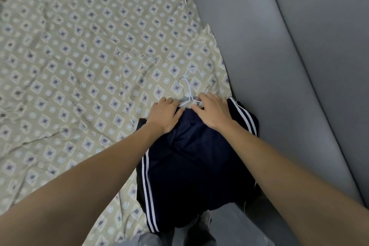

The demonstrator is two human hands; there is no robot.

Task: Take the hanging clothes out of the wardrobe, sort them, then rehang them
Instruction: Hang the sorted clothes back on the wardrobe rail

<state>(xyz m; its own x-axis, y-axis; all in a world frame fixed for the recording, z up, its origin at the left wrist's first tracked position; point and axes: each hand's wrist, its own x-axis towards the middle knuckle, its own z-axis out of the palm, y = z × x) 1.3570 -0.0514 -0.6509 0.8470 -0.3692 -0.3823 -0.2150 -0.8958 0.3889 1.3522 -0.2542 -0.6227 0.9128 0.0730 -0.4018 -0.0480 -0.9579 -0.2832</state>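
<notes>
Navy shorts with white side stripes lie on the bed, hangers at 12 o'clock. Left hand and right hand rest on the waistband; each grip curls at the hanger bar, pinch unclear.

Navy white-striped shorts, beige diamond-patterned sheet

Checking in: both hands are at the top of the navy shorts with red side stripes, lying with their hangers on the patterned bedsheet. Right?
Not quite: the side stripes are white, not red, as the head view shows. The rest holds: the left hand and right hand rest at the top of the navy shorts, which lie with their thin wire hangers on the beige diamond-patterned bedsheet.
</notes>
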